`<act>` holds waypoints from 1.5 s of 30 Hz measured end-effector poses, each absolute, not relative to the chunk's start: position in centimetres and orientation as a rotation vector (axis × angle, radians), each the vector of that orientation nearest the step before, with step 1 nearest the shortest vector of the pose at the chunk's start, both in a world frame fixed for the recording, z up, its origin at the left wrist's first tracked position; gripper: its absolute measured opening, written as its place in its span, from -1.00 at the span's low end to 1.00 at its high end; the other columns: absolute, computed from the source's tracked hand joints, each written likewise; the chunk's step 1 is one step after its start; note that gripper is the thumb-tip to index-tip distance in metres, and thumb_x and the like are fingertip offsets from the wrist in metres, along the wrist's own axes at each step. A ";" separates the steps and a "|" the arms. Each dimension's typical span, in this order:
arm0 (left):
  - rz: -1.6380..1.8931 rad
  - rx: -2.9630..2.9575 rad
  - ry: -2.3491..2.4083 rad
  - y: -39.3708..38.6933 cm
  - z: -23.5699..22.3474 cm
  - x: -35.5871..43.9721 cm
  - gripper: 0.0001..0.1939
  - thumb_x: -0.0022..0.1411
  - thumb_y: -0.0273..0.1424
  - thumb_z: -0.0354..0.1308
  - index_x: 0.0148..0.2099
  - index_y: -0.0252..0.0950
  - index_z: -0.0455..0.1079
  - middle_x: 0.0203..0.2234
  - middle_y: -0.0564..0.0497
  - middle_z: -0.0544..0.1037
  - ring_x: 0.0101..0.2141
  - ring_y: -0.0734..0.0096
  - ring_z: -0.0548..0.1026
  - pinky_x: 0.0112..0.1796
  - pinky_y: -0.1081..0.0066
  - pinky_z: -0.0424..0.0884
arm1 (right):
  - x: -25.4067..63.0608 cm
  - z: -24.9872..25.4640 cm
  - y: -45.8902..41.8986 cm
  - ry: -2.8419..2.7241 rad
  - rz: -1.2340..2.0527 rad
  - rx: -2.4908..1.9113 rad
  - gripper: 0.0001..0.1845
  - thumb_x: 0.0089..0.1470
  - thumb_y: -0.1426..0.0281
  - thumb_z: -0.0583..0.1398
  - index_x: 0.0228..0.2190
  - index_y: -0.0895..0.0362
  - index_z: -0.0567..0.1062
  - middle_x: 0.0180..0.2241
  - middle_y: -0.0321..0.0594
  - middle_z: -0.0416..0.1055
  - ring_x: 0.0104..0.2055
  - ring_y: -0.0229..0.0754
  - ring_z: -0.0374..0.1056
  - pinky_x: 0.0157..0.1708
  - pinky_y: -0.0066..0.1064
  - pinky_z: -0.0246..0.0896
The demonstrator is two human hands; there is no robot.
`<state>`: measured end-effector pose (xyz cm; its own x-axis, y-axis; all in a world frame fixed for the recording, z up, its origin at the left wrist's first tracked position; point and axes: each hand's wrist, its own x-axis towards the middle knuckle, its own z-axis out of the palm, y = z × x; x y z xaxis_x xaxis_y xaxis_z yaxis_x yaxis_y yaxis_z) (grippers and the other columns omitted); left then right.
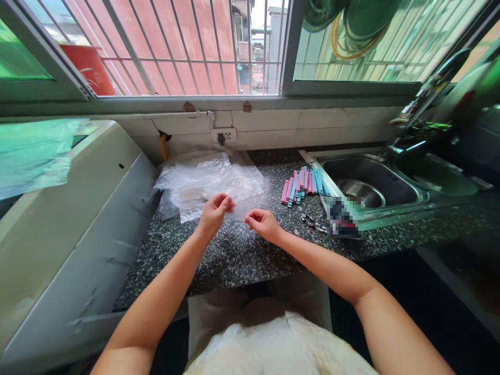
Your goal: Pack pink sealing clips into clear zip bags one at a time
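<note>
Over the front of the speckled dark countertop (234, 260), my left hand (214, 212) is closed in a pinch at the near edge of a clear plastic bag (239, 211). My right hand (265, 224), also pinched, grips the bag's other side, a short gap away. The bag is so see-through that its outline is hard to follow. Just beyond my left hand lies a loose heap of clear plastic bags (207, 177). To the right of my right hand, several pink and blue bag-sealing clips (299, 185) are piled near the sink.
A steel sink (414, 195) with a faucet (414, 109) is at the right. By its rim lies a blurred-out item (344, 219) beside a black-and-white strap (312, 223). A pale appliance (86, 229) stands at the left. Behind are a wall socket (224, 136) and barred window.
</note>
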<state>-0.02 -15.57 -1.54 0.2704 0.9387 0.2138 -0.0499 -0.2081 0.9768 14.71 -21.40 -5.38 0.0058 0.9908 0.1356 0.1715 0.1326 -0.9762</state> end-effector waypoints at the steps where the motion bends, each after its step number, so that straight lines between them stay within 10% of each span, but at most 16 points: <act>1: 1.157 1.479 0.868 -15.5 -1.8 -0.1 -0.65 -0.03 -0.10 0.17 -0.52 -0.31 0.30 -0.63 0.07 0.40 -0.60 0.54 0.30 -0.48 0.46 0.27 | 14.7 -5.6 -21.5 -1.395 1.007 -1.241 -0.78 -0.08 0.26 0.17 -0.58 0.15 0.41 -0.65 -0.36 0.32 -0.62 -0.37 0.23 -0.57 -0.52 0.14; 24: 0.782 2.013 0.898 -17.0 -2.2 -1.7 -0.78 0.17 -0.35 -0.02 -0.52 -0.28 0.16 -0.68 0.15 0.17 -0.60 0.55 0.13 -0.55 0.49 0.06 | 17.1 -3.4 -22.5 -1.222 0.953 -1.282 -0.75 -0.02 0.19 0.14 -0.42 0.12 0.45 -0.50 -0.25 0.44 -0.59 -0.33 0.25 -0.62 -0.49 0.15; 45: 1.160 2.025 0.987 -17.8 -2.1 -0.9 -0.92 0.13 -0.38 0.09 -0.35 -0.27 0.35 -0.50 0.01 0.42 -0.47 0.47 0.36 -0.41 0.42 0.31 | 16.4 -3.5 -23.1 -1.583 0.582 -1.333 -0.84 0.02 0.31 0.13 -0.50 0.10 0.45 -0.58 -0.29 0.37 -0.58 -0.30 0.21 -0.56 -0.44 0.13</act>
<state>-0.87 -17.78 -2.08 0.3424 0.8283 0.4435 0.3053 -0.5445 0.7812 16.36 -23.13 -3.52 0.0480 0.9330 0.3565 0.4801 0.2915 -0.8274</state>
